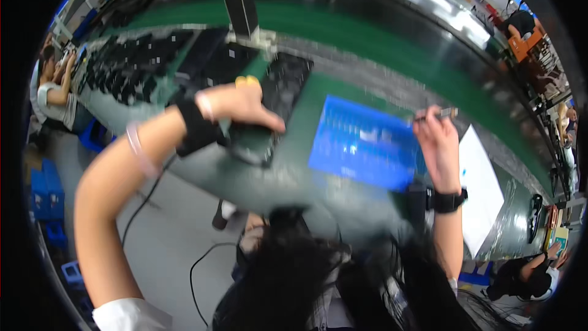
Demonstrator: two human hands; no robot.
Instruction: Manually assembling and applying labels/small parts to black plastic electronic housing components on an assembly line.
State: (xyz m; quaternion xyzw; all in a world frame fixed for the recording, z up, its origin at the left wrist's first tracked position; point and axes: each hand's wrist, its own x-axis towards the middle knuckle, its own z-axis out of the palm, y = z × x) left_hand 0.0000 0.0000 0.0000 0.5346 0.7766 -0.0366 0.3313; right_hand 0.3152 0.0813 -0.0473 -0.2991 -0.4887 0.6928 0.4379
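Observation:
My left hand (239, 104) is over the left part of the green work surface, blurred by motion. Its thumb points right, apart from the fingers, and yellow covers (248, 81) sit on the fingertips. Nothing shows between them. Just below it is a dark, glossy frame-like part (254, 144); whether they touch I cannot tell. My right hand (438, 141) is raised at the right edge of a blue tray (361, 168), closed around a slim pen-like tool (448, 113). Small pale pieces in rows show inside the tray, too blurred to name.
Many black parts (135, 61) lie at the far left, with a dark panel (285, 79) closer. A post (236, 0) rises at the back edge. White paper (481, 190) lies right of my right wrist, and a black object (535, 217) beyond. Other people sit at both sides.

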